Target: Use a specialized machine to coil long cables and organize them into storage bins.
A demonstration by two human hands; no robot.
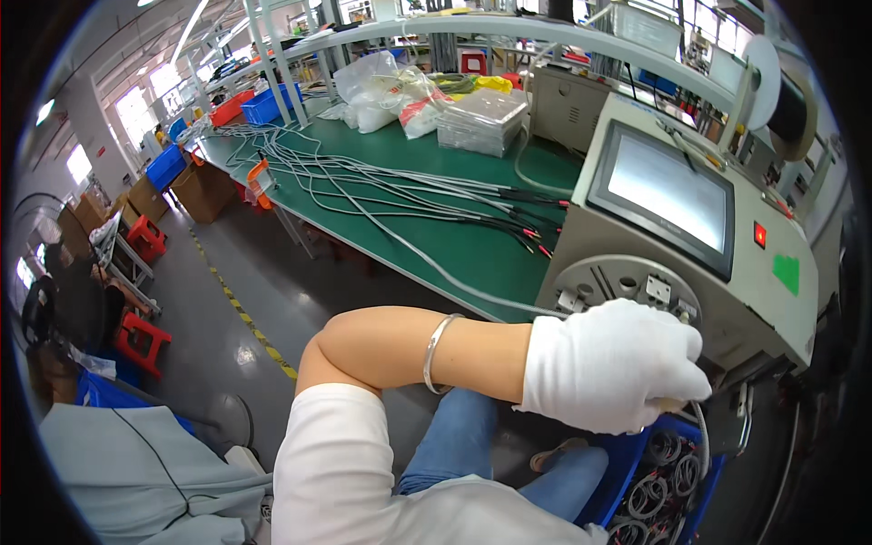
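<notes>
My left arm, with a bracelet on it, reaches across to the right. My left hand (618, 368), in a white glove, is closed at the front of a round metal disc (607, 277) with small blocks on its face. A grey cable (445, 277) runs from the green table to the disc and goes behind the hand. A loose grey cable end (702, 436) hangs below my fingers, which are closed round the cable. The glove hides part of the disc and the grip itself. My right hand does not show.
Behind the disc stands a beige machine (772, 313) with a screen (668, 195) and a wire spool (790, 113). Several grey cables lie on the green table (391, 241), near plastic bags (372, 91). A blue bin (604, 477) of coiled cables (649, 495) stands below my hand.
</notes>
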